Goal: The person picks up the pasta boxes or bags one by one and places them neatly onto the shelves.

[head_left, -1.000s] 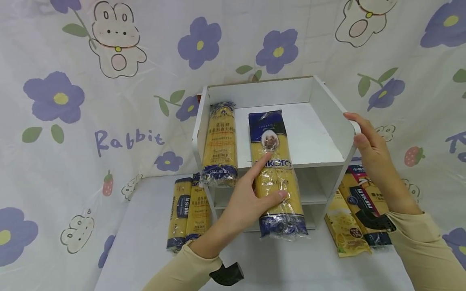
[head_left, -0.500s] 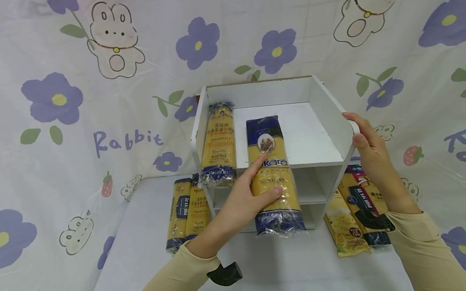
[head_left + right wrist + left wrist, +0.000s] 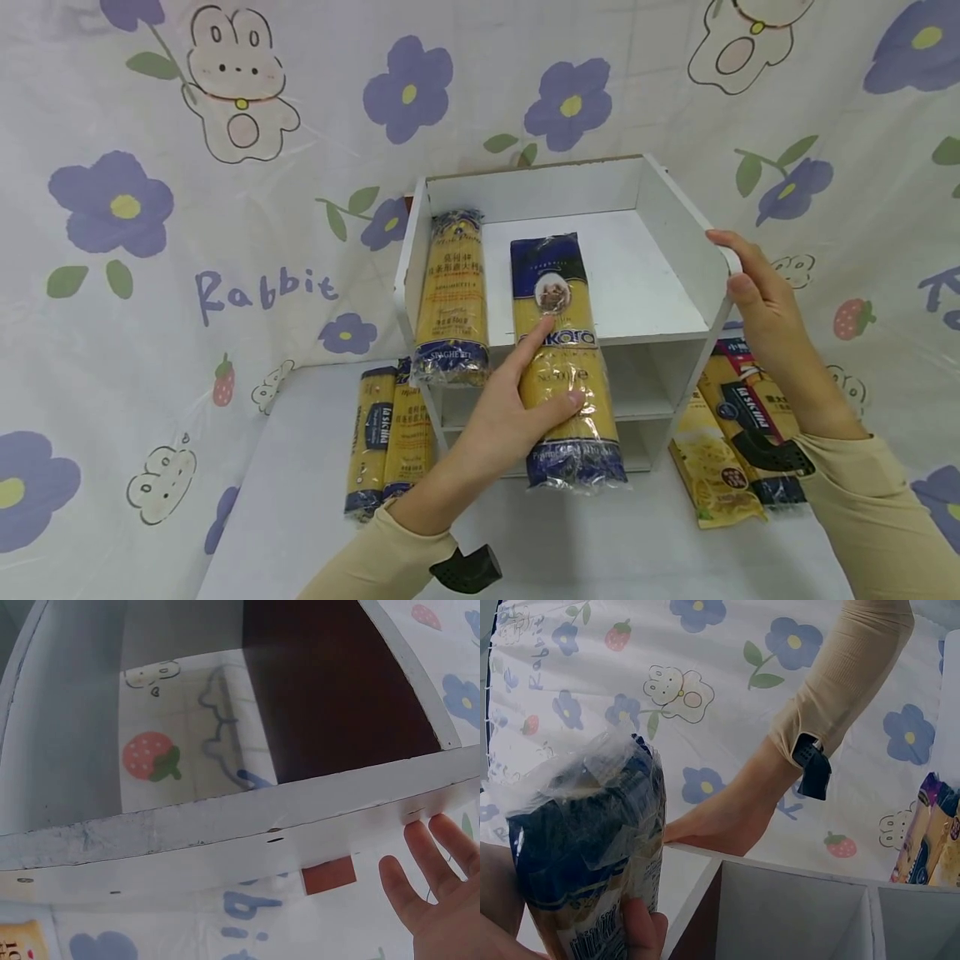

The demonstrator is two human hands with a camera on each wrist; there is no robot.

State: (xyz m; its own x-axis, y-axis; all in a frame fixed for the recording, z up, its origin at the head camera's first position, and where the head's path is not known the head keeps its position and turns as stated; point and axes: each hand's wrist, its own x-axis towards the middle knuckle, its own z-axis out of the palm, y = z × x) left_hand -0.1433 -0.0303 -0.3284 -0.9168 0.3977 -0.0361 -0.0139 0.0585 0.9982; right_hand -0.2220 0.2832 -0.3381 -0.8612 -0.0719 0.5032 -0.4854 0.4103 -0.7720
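In the head view my left hand grips a pack of spaghetti with a blue top and clear crimped ends. The thumb and a finger lie across its front, and the rest of the hand is hidden behind it. In the left wrist view the lower end of that pack shows its barcode side. The pack is tilted before the top compartment of a white shelf unit. My right hand holds the front corner of the unit's right side panel. Its fingers touch the panel's outer face in the right wrist view.
Another spaghetti pack lies at the left in the top compartment. Two more packs lean left of the unit. Yellow and dark pasta bags stand at its right on the white table. A printed cloth hangs behind.
The held spaghetti pack dips slightly toward me, then lifts a little again, ending slightly left of where it was. The right hand stays on the panel.
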